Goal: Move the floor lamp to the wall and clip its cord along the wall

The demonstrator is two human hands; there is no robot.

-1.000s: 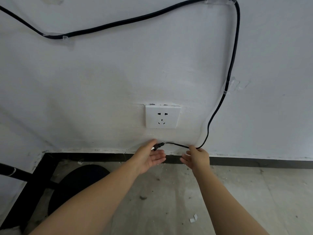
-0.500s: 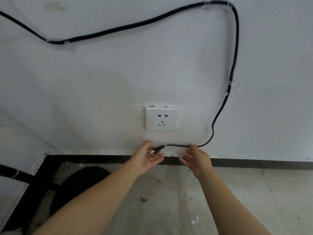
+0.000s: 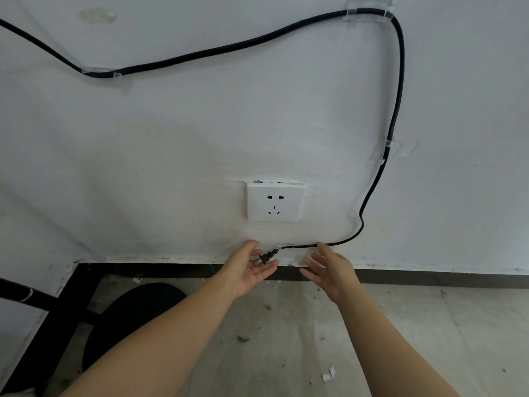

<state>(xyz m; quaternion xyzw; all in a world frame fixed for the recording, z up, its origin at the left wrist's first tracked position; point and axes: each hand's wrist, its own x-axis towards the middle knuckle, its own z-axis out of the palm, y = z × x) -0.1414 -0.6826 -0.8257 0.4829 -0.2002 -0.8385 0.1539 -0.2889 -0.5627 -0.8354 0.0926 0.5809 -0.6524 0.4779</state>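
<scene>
A black lamp cord [image 3: 398, 81] runs along the white wall through clear clips at the upper left [image 3: 101, 72], the top right [image 3: 367, 11] and the right side [image 3: 385, 150]. Low down it passes a further clear clip [image 3: 284, 245] below the white socket [image 3: 275, 201]. Its black plug [image 3: 266, 257] hangs free just above my left hand [image 3: 252, 267], whose palm faces up with fingers spread. My right hand [image 3: 332, 267] is also open, its fingertip near the cord just right of that low clip. The lamp's round black base [image 3: 128, 319] sits on the floor at lower left.
A black baseboard [image 3: 429, 277] lines the foot of the wall. A black pole [image 3: 20, 293] crosses the left edge. Small white paper scraps [image 3: 328, 374] and dirt lie on the grey concrete floor.
Both hands have let go of the cord and opened, easing slightly away from the wall. The cord's low stretch now sits in a clip under the socket.
</scene>
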